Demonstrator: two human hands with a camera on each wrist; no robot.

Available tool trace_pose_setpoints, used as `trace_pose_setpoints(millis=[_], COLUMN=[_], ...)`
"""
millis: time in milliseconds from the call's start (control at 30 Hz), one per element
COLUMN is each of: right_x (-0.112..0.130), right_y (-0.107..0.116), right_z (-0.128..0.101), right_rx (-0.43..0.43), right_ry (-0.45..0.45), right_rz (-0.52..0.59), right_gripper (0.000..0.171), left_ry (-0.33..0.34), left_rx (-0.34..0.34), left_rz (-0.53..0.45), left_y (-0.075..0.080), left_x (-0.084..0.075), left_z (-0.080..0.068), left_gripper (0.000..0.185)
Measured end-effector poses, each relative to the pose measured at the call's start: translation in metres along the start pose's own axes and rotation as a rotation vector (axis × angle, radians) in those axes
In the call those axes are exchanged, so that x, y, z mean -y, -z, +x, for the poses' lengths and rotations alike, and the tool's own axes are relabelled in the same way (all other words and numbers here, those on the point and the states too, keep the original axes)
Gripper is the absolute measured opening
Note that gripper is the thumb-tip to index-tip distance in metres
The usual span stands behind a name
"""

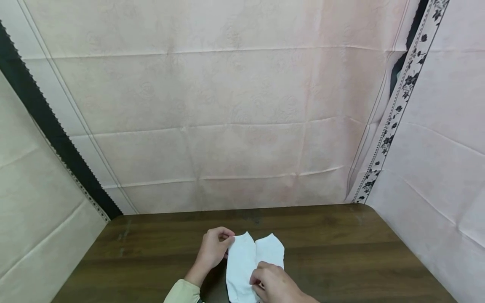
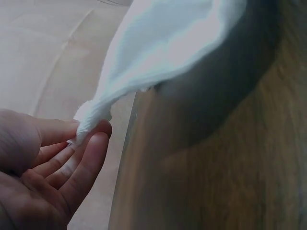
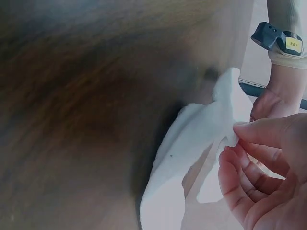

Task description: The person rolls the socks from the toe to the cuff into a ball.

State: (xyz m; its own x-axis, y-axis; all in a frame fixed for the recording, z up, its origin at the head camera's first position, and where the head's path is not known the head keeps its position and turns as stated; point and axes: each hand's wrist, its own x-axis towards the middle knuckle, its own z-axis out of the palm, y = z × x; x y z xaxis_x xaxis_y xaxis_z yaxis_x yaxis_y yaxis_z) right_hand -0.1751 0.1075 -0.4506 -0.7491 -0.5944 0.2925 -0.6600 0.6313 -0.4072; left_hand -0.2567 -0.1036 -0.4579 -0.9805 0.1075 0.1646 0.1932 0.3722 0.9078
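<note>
Two white socks (image 1: 253, 263) lie side by side near the front edge of a dark wooden table (image 1: 341, 252). My left hand (image 1: 212, 251) pinches the far left corner of the left sock (image 2: 91, 117) between thumb and fingertips. My right hand (image 1: 273, 284) pinches the near edge of the socks (image 3: 201, 143) between thumb and forefinger. The fabric is lifted slightly off the wood and casts a shadow under it. A dark wrist device (image 3: 276, 36) sits on my left forearm above a pale green sleeve (image 1: 182, 293).
Pale pink creased cloth (image 1: 227, 118) hangs behind and on both sides of the table. A black-patterned floral border strip (image 1: 398, 109) runs down the right. Bare tabletop lies to the left and right of the socks.
</note>
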Motion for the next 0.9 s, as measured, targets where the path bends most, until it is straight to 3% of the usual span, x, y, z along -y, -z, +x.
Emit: trace_pose_setpoints(millis=[267,900], right_x=[-0.004,-0.016], right_y=[0.006,0.027], right_z=[-0.007,-0.025], right_rx=[-0.082,0.002], right_ry=[0.067,-0.072], right_rz=[-0.049,0.055], right_gripper=[0.013,0.011], left_ry=[-0.003,-0.018], left_rx=[0.009,0.047], left_rz=[-0.015,-0.078], left_y=[-0.005,-0.034], left_x=[-0.007,-0.010], left_z=[0.002,0.010], left_gripper=[0.003,0.003])
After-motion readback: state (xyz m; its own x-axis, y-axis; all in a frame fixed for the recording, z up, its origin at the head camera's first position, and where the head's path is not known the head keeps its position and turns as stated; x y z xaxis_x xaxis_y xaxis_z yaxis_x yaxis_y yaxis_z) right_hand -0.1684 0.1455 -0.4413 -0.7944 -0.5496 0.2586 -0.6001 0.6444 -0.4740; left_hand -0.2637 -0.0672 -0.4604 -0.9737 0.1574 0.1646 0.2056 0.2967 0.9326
